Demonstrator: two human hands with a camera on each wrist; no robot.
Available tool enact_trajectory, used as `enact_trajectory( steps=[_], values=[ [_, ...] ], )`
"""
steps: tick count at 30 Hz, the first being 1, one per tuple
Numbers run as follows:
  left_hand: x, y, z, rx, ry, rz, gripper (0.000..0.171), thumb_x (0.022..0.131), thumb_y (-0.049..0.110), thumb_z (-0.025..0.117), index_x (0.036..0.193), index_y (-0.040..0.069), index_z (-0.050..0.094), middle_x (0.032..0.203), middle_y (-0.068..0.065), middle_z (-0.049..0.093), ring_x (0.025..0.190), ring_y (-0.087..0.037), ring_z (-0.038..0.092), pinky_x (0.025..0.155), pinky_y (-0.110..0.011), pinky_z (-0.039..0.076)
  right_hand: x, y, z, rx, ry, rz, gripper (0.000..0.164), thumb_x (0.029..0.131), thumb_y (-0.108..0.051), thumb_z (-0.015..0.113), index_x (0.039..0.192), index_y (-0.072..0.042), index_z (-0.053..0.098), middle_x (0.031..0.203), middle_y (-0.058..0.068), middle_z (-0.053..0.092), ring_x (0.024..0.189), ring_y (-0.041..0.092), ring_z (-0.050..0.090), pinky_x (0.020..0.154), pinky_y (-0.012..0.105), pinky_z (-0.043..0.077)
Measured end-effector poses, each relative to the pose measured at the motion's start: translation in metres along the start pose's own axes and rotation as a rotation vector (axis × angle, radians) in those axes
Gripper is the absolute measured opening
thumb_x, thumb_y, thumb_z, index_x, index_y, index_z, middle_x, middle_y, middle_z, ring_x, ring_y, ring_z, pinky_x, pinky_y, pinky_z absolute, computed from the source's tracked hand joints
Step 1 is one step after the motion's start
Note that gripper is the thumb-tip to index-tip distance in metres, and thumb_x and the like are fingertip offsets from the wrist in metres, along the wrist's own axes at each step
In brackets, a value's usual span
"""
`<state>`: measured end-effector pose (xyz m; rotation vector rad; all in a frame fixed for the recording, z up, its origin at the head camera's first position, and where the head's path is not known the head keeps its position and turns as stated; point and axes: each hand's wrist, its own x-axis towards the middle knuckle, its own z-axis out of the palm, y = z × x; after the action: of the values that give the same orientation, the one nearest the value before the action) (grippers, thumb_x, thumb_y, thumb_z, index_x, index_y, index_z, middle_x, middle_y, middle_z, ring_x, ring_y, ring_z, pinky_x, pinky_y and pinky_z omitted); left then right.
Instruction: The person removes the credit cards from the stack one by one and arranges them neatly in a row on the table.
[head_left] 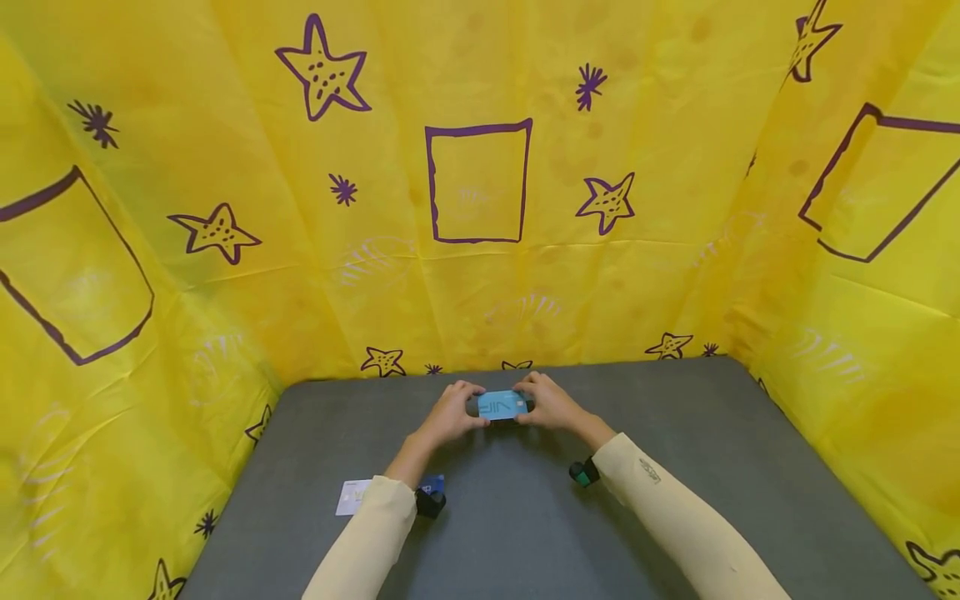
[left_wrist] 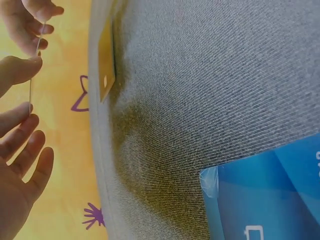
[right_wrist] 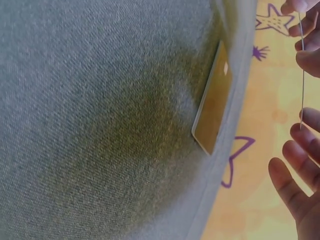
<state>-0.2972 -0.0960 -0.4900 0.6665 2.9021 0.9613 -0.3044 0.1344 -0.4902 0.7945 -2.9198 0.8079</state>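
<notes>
A light blue card (head_left: 502, 405) with a chip is held up between both hands over the far part of the table. My left hand (head_left: 452, 412) pinches one end between thumb and fingers. The opposite end is pinched by my right hand (head_left: 557, 405). Both wrist views show this card edge-on, as a thin line. Beneath it, near the table's far edge, is a gold-brown card (right_wrist: 215, 102) with a chip, also visible in the left wrist view as a narrow gold card (left_wrist: 106, 62). In the head view it is mostly hidden.
Beside my left forearm lie a white card (head_left: 351, 498) and a dark blue card (head_left: 432, 483), partly covered by the arm. The grey table (head_left: 675, 467) meets a yellow cloth wall (head_left: 480, 308) with drawn stars at the back and sides.
</notes>
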Motion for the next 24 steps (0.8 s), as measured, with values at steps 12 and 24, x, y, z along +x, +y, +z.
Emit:
enact_trajectory(
  steps=[12,24],
  values=[
    [-0.009,0.006,-0.006,-0.066,0.032,-0.029,0.056,0.08,0.023,0.08,0.13,0.006,0.059,0.129,-0.013,0.056,0.113,-0.031,0.051,0.093,-0.049,0.046,-0.007,-0.009,-0.004,0.006,0.036,-0.037,0.052,0.082,-0.026,0.078,0.125,-0.003,0.062,0.115,0.012,0.055,0.098,0.022,0.049,0.079,0.036,0.043],
    [-0.022,0.009,-0.008,-0.064,0.039,-0.007,0.056,0.081,0.021,0.079,0.131,0.006,0.058,0.125,-0.012,0.056,0.112,-0.03,0.051,0.093,-0.048,0.046,-0.016,-0.016,-0.007,-0.01,0.058,-0.095,0.05,0.08,-0.025,0.079,0.122,-0.002,0.064,0.111,0.01,0.056,0.096,0.022,0.051,0.078,0.035,0.044]
  ],
)
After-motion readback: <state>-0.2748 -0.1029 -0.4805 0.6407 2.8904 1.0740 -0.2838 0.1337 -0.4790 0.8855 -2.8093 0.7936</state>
